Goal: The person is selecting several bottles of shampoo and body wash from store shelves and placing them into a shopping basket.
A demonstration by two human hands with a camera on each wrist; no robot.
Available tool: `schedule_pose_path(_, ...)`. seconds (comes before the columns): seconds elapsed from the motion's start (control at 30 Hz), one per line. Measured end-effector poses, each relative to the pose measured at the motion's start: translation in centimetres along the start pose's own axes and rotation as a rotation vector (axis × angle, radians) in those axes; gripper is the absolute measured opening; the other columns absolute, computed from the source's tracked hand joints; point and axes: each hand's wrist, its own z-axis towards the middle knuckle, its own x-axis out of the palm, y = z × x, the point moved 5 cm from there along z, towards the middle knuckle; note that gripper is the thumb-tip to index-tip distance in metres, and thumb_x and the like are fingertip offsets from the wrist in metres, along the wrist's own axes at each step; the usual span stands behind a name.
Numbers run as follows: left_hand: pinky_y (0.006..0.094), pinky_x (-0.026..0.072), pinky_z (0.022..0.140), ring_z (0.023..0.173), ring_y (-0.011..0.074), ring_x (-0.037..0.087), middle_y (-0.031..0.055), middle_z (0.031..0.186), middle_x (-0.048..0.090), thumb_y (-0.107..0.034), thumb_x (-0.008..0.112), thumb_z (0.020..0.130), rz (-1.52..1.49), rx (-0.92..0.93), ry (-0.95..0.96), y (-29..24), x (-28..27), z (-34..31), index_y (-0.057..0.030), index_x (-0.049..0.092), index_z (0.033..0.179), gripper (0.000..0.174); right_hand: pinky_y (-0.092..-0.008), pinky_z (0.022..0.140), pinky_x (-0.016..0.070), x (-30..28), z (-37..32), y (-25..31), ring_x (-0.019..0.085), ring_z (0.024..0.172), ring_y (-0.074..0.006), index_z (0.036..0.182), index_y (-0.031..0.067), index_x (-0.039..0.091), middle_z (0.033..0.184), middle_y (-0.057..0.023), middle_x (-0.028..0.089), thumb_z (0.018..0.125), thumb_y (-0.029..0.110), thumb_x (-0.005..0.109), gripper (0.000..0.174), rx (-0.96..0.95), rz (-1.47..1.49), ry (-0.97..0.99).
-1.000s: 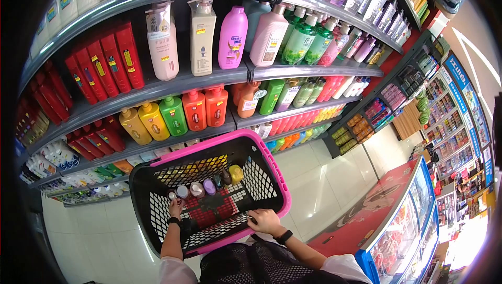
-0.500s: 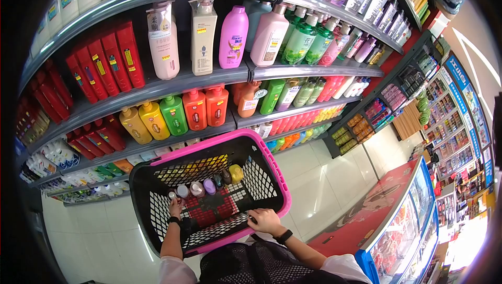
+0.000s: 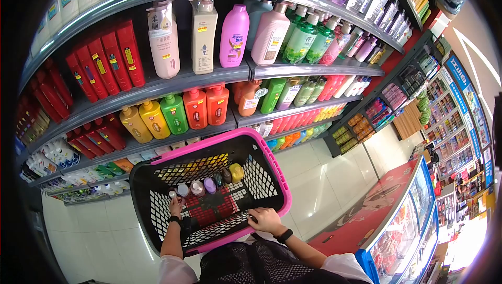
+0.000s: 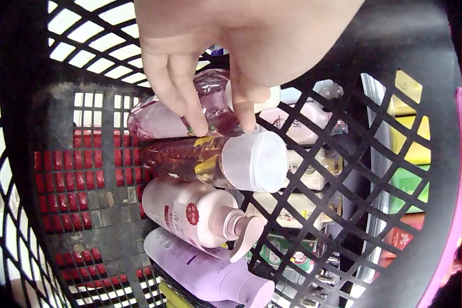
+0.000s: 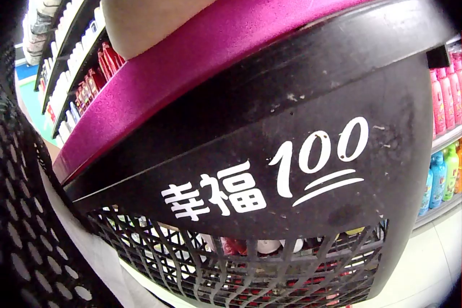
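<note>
Down inside a black shopping basket with a pink rim [image 3: 285, 190], my left hand [image 3: 176, 209] grips a clear pinkish bottle with a white cap [image 4: 216, 95] near its neck, fingers on one side and thumb on the other. Right beside it lies an amber bottle with a clear-white cap [image 4: 191, 160]. A pale pink pump bottle [image 4: 180, 210] and a lilac bottle [image 4: 195, 268] follow in the same row. Farther along are dark bottles [image 3: 226, 176] and a yellow bottle [image 3: 236, 173]. My right hand [image 3: 265, 221] holds the basket's near rim, fingers curled over the edge.
Curved shelves [image 3: 209, 77] of shampoo and lotion bottles stand just beyond the basket. To the right is a red-sided, blue-edged freezer [image 3: 402, 221]. Pale floor tiles [image 3: 308, 174] show between them, and a dark mesh bag or garment [image 3: 256, 263] is at my body.
</note>
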Motion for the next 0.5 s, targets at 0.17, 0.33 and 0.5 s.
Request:
schedule_pose_path(0.17, 0.0180, 0.0346, 0.046, 0.069, 0.0088, 0.061, -0.0035, 0.086, 0.060, -0.042, 0.050, 0.097, 0.002, -0.002, 0.012, -0.20, 0.06, -0.41, -0.0130, 0.061, 0.093, 0.032, -0.0393, 0.056, 0.0523, -0.42, 0.11, 0.34, 0.063, 0.063, -0.0264, 0.077, 0.0070, 0.058, 0.066, -0.0090, 0.062, 0.082, 0.026, 0.058, 0.020, -0.006, 0.003, -0.001)
schedule_pose_path(0.33, 0.0192, 0.0386, 0.053, 0.078, 0.0097, 0.061, -0.0040, 0.089, 0.060, -0.042, 0.049, 0.098, 0.046, -0.020, -0.007, -0.43, 0.03, -0.72, -0.0137, 0.061, 0.093, 0.031, -0.0392, 0.057, 0.0525, -0.37, 0.14, 0.35, 0.064, 0.064, -0.0263, 0.076, 0.0066, 0.058, 0.067, -0.0089, 0.062, 0.082, 0.026, 0.059, 0.020, -0.011, 0.015, -0.004)
schedule_pose_path(0.5, 0.0191, 0.0407, 0.060, 0.085, 0.0104, 0.061, -0.0040, 0.096, 0.061, -0.041, 0.047, 0.099, 0.057, -0.020, 0.048, -0.10, -0.10, -0.19, -0.0139, 0.060, 0.095, 0.031, -0.0393, 0.057, 0.0523, -0.27, 0.06, 0.25, 0.063, 0.063, -0.0269, 0.077, 0.0065, 0.058, 0.066, -0.0097, 0.062, 0.082, 0.025, 0.059, 0.019, -0.006, 0.014, -0.001)
